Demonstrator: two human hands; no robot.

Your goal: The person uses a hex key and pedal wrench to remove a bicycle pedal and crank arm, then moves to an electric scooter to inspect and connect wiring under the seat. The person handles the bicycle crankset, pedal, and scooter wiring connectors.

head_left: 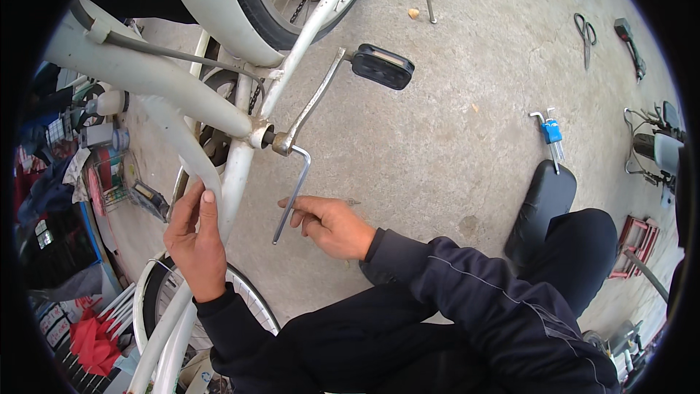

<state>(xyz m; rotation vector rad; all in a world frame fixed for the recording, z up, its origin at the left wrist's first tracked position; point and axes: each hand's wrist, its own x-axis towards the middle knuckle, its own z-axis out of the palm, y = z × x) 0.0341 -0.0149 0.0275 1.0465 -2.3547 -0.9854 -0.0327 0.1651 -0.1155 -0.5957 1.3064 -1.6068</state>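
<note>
My left hand (197,241) is closed around a white tube of the bicycle frame (182,135), its thumb lying on top. To its right, a long L-shaped hex key (300,184) has its short end in the crank (315,106), by the bottom bracket. My right hand (328,226) is beside the key's long arm. Its index finger stretches across the key and the other fingers curl loosely, not wrapped round it; contact is hard to tell. A black pedal (382,67) sits at the crank's outer end.
A blue-holder hex key set (552,131) touches a black padded piece (541,208) near my knee. Scissors (585,40) and a dark-handled tool (631,47) lie at the far right. A red metal frame (633,248) stands at right. Clutter and a red cloth (95,343) fill the left.
</note>
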